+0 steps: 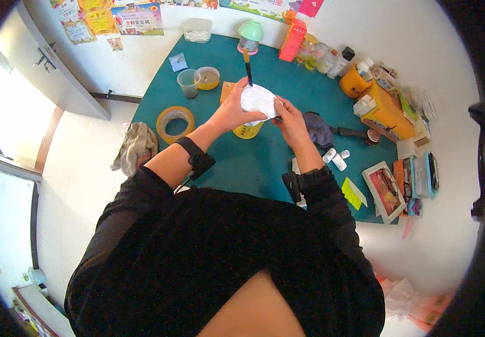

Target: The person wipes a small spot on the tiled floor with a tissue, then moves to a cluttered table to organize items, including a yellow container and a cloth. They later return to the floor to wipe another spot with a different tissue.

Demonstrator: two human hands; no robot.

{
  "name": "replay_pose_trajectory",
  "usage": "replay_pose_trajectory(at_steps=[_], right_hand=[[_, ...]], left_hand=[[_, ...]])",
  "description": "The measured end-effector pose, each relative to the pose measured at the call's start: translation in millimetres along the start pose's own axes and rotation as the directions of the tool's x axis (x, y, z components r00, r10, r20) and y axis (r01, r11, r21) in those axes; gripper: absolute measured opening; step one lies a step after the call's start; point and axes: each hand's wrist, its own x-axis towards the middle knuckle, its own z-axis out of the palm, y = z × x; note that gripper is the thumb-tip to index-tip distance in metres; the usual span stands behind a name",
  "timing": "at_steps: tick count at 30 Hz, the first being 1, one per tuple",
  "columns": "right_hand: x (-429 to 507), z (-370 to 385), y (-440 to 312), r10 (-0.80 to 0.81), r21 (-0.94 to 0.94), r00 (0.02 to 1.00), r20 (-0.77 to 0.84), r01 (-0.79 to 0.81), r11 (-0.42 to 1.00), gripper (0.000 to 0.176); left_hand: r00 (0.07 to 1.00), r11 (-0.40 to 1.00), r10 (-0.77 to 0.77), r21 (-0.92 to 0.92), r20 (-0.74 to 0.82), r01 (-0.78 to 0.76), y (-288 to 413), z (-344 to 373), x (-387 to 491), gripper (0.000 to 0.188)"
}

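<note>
Both hands are raised over the green tabletop (pixel 225 164). Between them is a round, white, thin piece, like paper or cloth (pixel 258 101). My left hand (pixel 229 111) grips its left side, thumb across the lower front. My right hand (pixel 291 122) pinches its right edge with thumb and fingers. A brush with a dark handle and tan bristles (pixel 248 69) stands upright just beyond the white piece, by my left fingertips; what supports it is hidden. Below the white piece shows a yellow round container (pixel 247 131), partly covered. An orange box (pixel 226 90) lies behind my left hand.
To the left are a tape roll (pixel 162 130), a plastic cup (pixel 189 84), a yellow-rimmed tub (pixel 208 78) and a crumpled cloth (pixel 138 147). On the right are a dark cloth (pixel 318 129), small white bottles (pixel 339 162) and a framed picture (pixel 383 191). Jars and boxes line the back wall.
</note>
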Motion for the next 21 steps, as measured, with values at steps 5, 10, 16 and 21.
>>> replay_pose_trajectory(at_steps=[5,10,16,21], right_hand=[[15.0,-6.5,14.0,-0.048,0.075,0.998,-0.036,0.051,0.996,0.034],[13.1,-3.5,15.8,-0.356,-0.474,0.921,-0.161,0.244,0.846,0.025],[9.2,11.4,-19.0,-0.716,-0.652,0.697,-0.023,0.533,0.540,0.024],[17.5,41.4,-21.4,-0.666,-0.573,0.743,0.065,0.574,0.585,0.034]], left_hand=[[1.000,1.000,-0.022,-0.004,0.013,0.022,0.6,2.9,-0.1,0.103],[1.000,0.999,-0.007,-0.037,0.024,0.008,-0.6,2.7,-0.5,0.094],[1.000,1.000,-0.011,-0.006,0.001,0.011,1.0,2.4,-4.4,0.093],[1.000,1.000,-0.008,-0.026,0.015,0.008,1.4,2.4,-2.8,0.094]])
